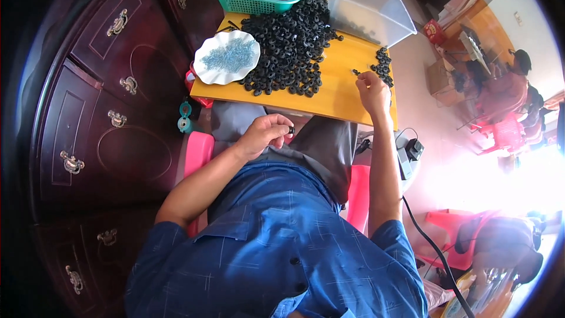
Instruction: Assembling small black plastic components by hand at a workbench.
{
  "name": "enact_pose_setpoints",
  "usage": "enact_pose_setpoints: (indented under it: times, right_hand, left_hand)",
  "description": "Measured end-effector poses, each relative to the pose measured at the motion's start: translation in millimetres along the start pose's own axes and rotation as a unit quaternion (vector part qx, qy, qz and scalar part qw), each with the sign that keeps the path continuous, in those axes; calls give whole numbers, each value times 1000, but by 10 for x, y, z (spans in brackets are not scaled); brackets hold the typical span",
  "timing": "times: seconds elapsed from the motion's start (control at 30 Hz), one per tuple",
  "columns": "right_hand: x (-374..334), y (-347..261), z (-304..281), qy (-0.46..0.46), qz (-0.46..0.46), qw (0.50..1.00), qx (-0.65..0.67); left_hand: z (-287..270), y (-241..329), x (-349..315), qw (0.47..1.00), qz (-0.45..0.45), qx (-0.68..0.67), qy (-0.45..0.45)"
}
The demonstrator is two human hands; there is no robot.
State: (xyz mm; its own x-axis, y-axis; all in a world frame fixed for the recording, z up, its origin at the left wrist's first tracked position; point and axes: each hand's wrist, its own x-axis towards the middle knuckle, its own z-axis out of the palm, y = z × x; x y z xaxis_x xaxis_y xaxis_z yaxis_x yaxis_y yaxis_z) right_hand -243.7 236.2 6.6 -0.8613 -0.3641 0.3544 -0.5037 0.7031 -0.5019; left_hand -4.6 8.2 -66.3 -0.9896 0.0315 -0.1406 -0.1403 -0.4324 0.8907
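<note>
Above my lap, my left hand [266,133] pinches a small black plastic piece [291,130] between thumb and fingertips. My right hand [373,93] is closed in a pinch over the right part of the yellow table [344,91]. A tiny dark piece [355,72] shows at its fingertips; whether they grip it I cannot tell. Beside this hand lies a small group of black pieces [383,66]. A large heap of black ring-shaped pieces [288,53] covers the table's middle. At the left edge, a white scalloped dish [203,70] holds many tiny bluish, shiny bits.
Behind the heap stands a green basket [259,6] full of black pieces. A clear plastic bin [376,9] lies at the back right. Dark wooden cabinets [112,118] line the left. A black cable [432,244] runs at the right; other people sit farther right.
</note>
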Motion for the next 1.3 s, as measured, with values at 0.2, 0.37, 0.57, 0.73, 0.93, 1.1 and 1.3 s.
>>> enact_pose_setpoints:
  times: [0.2, 0.37, 0.57, 0.73, 0.93, 1.1, 1.3]
  right_hand:
    - [248, 12, 192, 17, -8, 998, -56]
    - [306, 39, 398, 2, -37, 994, -107]
    - [256, 69, 358, 6, -32, 998, -58]
    - [313, 206, 208, 57, 0, 997, -55]
    - [313, 281, 193, 44, 19, 995, -85]
    - [295, 204, 203, -12, 36, 992, -117]
    - [224, 138, 146, -26, 62, 989, -133]
  left_hand:
    - [-7, 6, 9, 1000, -7, 0, 18]
    - [-29, -14, -3, 1000, -4, 4, 22]
    - [-10, -5, -11, 1000, -6, 4, 20]
    - [17, 41, -30, 999, -18, 1, 27]
    - [17, 33, -19, 1000, -15, 6, 24]
    - [10, 25, -28, 1000, -14, 6, 25]
    - [12, 20, -25, 1000, -9, 10, 19]
